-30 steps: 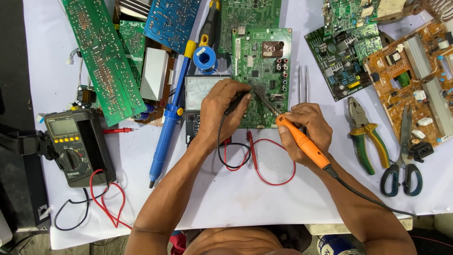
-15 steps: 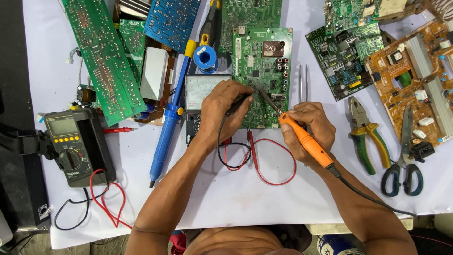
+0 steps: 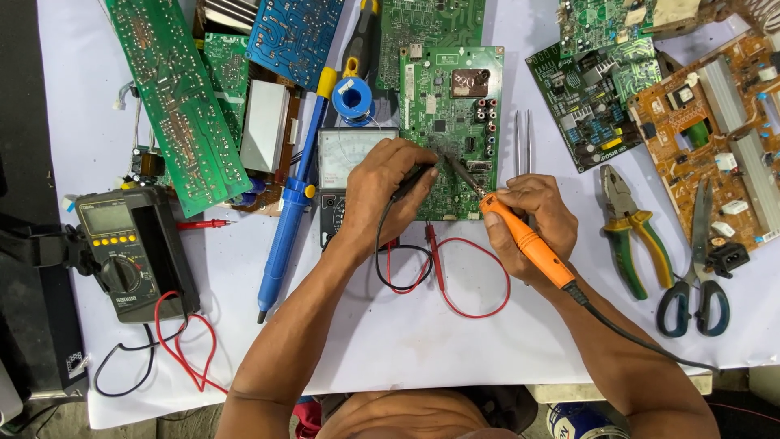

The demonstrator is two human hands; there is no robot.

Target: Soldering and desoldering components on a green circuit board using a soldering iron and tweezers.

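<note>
A green circuit board (image 3: 445, 97) lies flat at the centre of the white table cover. My right hand (image 3: 538, 221) grips an orange-handled soldering iron (image 3: 524, 240), its metal tip angled up-left onto the board's lower middle. My left hand (image 3: 382, 189) rests on the board's lower left corner and pinches a black test probe (image 3: 413, 180) whose point meets the board close to the iron's tip. Black and red probe leads (image 3: 443, 280) loop on the cover below both hands. An analog meter (image 3: 345, 158) lies partly under my left wrist.
A blue desoldering pump (image 3: 291, 213) and solder spool (image 3: 354, 95) lie left of the board. A digital multimeter (image 3: 130, 248) sits far left. Tweezers (image 3: 522, 142), pliers (image 3: 634, 232) and scissors (image 3: 695, 272) lie right. Several other circuit boards (image 3: 179, 97) crowd the top edge.
My right hand has shifted slightly up and toward the board, bringing the iron's tip onto it. The left hand with the probe stays in place.
</note>
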